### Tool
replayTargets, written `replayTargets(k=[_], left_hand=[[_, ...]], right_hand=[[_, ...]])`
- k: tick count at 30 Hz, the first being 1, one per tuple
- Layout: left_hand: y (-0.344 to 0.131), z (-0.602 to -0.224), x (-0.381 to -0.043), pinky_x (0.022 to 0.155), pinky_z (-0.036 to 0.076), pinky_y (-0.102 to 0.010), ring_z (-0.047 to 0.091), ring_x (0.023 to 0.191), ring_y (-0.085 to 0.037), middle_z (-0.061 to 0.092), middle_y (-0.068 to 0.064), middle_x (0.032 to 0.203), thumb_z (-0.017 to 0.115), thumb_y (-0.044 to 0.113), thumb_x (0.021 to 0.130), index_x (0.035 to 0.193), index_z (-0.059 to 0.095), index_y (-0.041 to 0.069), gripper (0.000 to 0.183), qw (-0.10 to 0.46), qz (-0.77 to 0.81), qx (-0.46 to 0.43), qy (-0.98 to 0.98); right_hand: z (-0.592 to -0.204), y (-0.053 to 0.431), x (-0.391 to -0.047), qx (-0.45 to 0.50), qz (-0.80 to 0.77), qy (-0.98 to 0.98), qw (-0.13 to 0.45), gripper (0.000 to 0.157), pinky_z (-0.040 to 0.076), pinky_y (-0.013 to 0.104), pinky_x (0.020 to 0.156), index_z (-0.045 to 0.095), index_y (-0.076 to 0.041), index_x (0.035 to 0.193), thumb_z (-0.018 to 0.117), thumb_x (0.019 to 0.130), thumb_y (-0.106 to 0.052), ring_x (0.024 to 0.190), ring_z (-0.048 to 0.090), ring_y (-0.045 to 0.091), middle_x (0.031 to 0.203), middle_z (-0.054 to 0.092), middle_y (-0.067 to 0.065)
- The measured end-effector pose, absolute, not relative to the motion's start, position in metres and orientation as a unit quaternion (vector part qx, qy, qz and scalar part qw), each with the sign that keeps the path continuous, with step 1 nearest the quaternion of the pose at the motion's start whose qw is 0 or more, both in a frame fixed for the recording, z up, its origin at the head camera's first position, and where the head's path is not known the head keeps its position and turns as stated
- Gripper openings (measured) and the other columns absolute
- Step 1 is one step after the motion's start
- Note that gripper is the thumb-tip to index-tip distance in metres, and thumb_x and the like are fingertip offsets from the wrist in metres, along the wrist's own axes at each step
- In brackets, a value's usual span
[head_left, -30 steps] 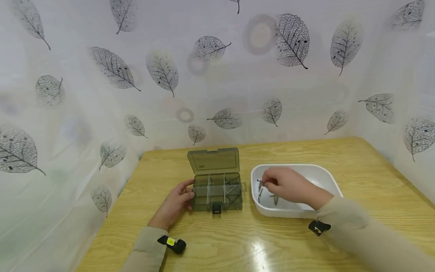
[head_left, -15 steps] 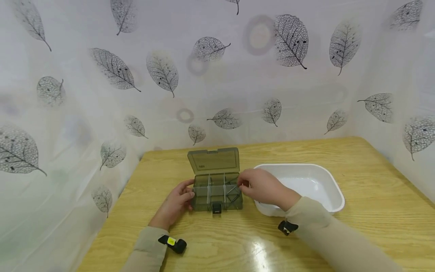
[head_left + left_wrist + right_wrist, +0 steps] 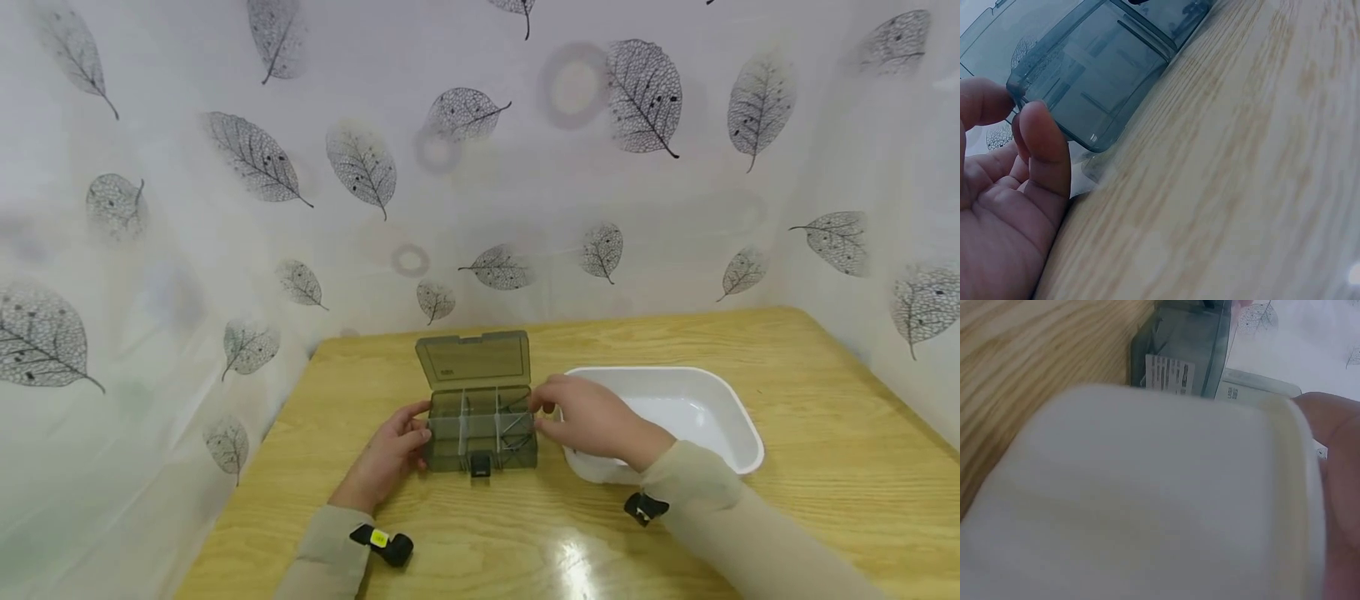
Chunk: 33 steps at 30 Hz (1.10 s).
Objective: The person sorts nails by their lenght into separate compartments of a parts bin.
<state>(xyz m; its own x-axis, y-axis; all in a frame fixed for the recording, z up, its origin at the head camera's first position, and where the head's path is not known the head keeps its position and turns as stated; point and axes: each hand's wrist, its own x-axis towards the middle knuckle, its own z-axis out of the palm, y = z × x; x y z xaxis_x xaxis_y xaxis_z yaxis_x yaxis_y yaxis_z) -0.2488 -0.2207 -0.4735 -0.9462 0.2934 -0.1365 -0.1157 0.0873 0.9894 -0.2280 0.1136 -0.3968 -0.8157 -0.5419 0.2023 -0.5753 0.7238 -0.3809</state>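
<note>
One lidded organiser box of translucent grey-green plastic, standing on your table of yellow, wood-grained finish, left of the tray; its flat rectangular lid is raised and leans back on the far side, which leaves the compartments bare from above. Pale translucent dividers part the inside, evidently so that small items keep to their own cells. Several slim metal screws lie askew in the right-hand cells, beside your right hand. One black latch, mid-front, faces you, likely for easy reach. Your left hand pinches the box's left end, thumb and fingers curled at the corner, presumably to steady so light a thing. Your right hand is bent at the box's right end, thumb and forefinger just apart at its edge; whether anything sits between the tips you cannot tell, since the tray blocks the right wrist view. One shallow white tray with rounded corners stands just right of the box, under your right forearm, seemingly for a short reach between the two; its left part is largely covered by your hand. One printed white label shows on the box's end.
</note>
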Motion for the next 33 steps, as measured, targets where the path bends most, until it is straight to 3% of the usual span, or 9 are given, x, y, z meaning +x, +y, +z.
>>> replayTargets(k=[7,15,22,33], left_hand=[[-0.222,-0.472,-0.249,0.065,0.052,-0.031,0.051,0.080,-0.020,0.049,-0.012,0.109,0.054,0.006,0.101,0.155,0.035,0.008,0.057,0.154,0.669,0.057,0.725],[-0.221,-0.470,-0.249,0.065,0.052,-0.031,0.053,0.080,-0.021,0.050,-0.014,0.111,0.055,0.007,0.101,0.154,0.036,0.007,0.056,0.151,0.667,0.058,0.728],[-0.220,-0.472,-0.248,0.064,0.052,-0.031,0.051,0.078,-0.020,0.049,-0.013,0.109,0.054,0.006,0.102,0.154,0.036,0.006,0.055,0.146,0.667,0.061,0.728],[-0.220,-0.470,-0.248,0.065,0.052,-0.030,0.051,0.078,-0.019,0.049,-0.011,0.109,0.053,0.005,0.103,0.154,0.035,0.006,0.054,0.150,0.667,0.056,0.727]], right_hand=[[-0.398,0.134,-0.228,0.284,0.205,-0.936,0.037,0.025,0.052,0.035,0.076,0.073,-0.015,0.113,0.071,0.091,-0.026,0.086,0.060,0.012,0.101,0.063,-0.007],[-0.404,0.163,-0.225,0.272,0.226,-0.935,0.028,0.025,0.051,0.037,0.079,0.071,-0.016,0.113,0.071,0.088,-0.020,0.093,0.062,0.017,0.106,0.063,-0.003],[-0.409,0.186,-0.221,0.257,0.226,-0.940,0.008,0.025,0.048,0.032,0.069,0.072,-0.015,0.115,0.072,0.090,-0.019,0.076,0.053,0.007,0.104,0.063,-0.002],[-0.422,0.218,-0.226,0.253,0.231,-0.938,-0.051,0.026,0.046,0.028,0.067,0.073,-0.019,0.112,0.072,0.087,-0.011,0.073,0.051,0.007,0.096,0.059,-0.009]])
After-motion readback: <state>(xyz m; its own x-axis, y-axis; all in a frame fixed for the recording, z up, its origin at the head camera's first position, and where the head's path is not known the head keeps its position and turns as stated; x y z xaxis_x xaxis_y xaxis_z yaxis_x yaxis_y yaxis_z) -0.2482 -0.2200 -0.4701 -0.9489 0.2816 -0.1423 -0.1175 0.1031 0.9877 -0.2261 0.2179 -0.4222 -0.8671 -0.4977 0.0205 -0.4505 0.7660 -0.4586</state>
